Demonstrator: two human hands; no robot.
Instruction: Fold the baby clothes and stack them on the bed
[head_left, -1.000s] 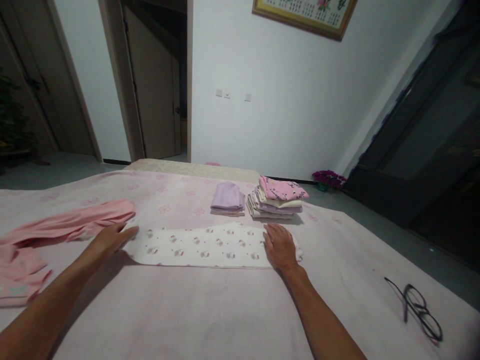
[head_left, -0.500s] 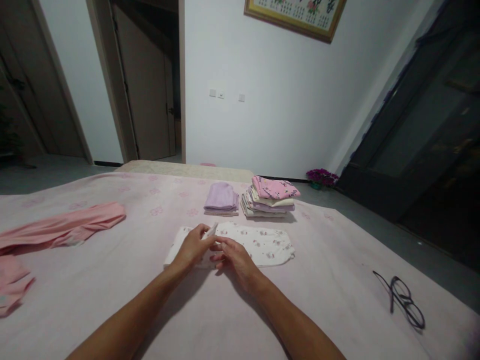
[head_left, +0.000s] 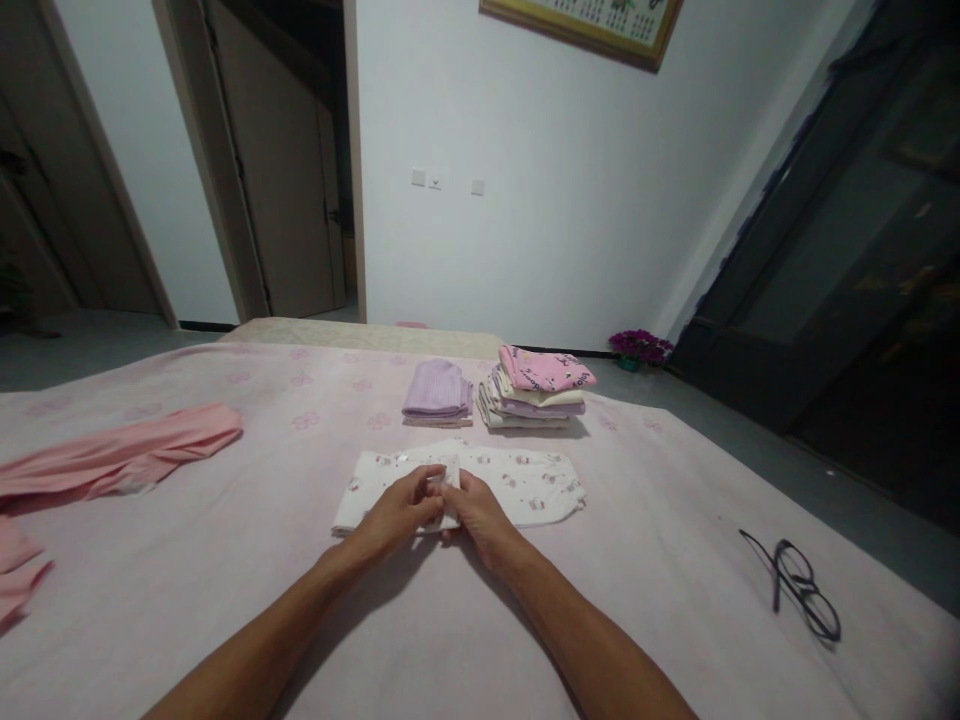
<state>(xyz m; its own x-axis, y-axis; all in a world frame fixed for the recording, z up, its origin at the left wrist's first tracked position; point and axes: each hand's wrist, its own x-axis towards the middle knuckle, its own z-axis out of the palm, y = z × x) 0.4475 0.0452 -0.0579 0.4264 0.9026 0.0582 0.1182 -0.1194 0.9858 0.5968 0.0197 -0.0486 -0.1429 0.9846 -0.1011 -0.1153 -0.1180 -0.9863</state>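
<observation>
White pants (head_left: 525, 487) with a small reddish print lie flat before me as a long narrow strip, a gathered cuff at the right end. A folded flap of the fabric stands up near the middle. My left hand (head_left: 411, 503) is closed, its fingers pinching this flap from the left. Pressed against it from the right, my right hand (head_left: 480, 512) grips the same fold with thumb and fingers. The hands almost touch, and part of the fold is hidden behind the fingers.
Behind the pants sit a folded lilac garment (head_left: 438, 392) and a taller stack of folded clothes (head_left: 536, 385), pink on top. Loose pink clothing (head_left: 165, 447) lies at left. Black eyeglasses (head_left: 804, 588) rest at right on the pink bedsheet (head_left: 675, 560).
My right hand has closed onto the fabric, where its fingers were looser before. The flap has shifted right, between both hands. The view has tilted slightly; the other clothes have not moved.
</observation>
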